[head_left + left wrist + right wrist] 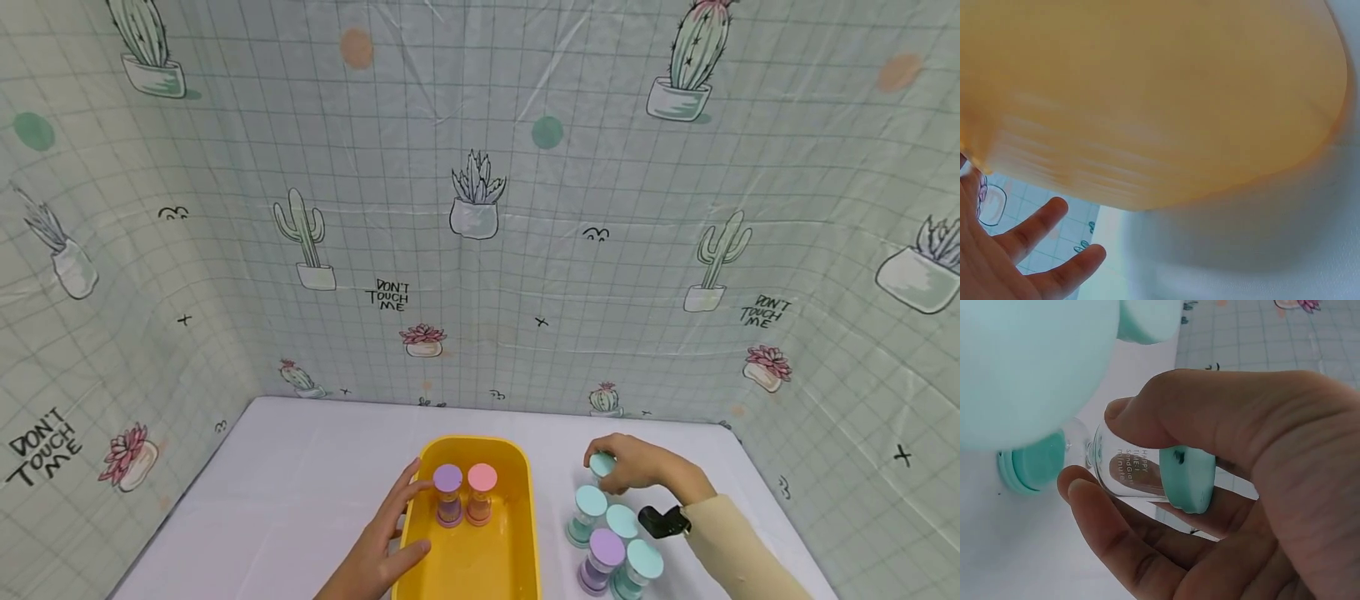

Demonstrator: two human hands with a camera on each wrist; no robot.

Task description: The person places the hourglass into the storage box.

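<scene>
My right hand (633, 462) grips a teal-capped sand timer (1138, 465), its thumb on one side of the clear glass and fingers on the other. Printed lettering shows on that glass. Just in front of this hand, several more sand timers with teal caps (591, 501) and one with a purple cap (607, 547) stand close together. My left hand (382, 542) lies at the left rim of a yellow bin (480, 575), fingers spread and index finger reaching over the rim. Inside the bin, a purple sand timer (448, 496) and a pink sand timer (482, 494) stand side by side.
A white table (300, 500) carries everything. Behind it and along both sides hangs a gridded cloth (480, 275) with cactus prints. A black wrist strap piece (663, 522) sits on the right wrist, beside the standing timers.
</scene>
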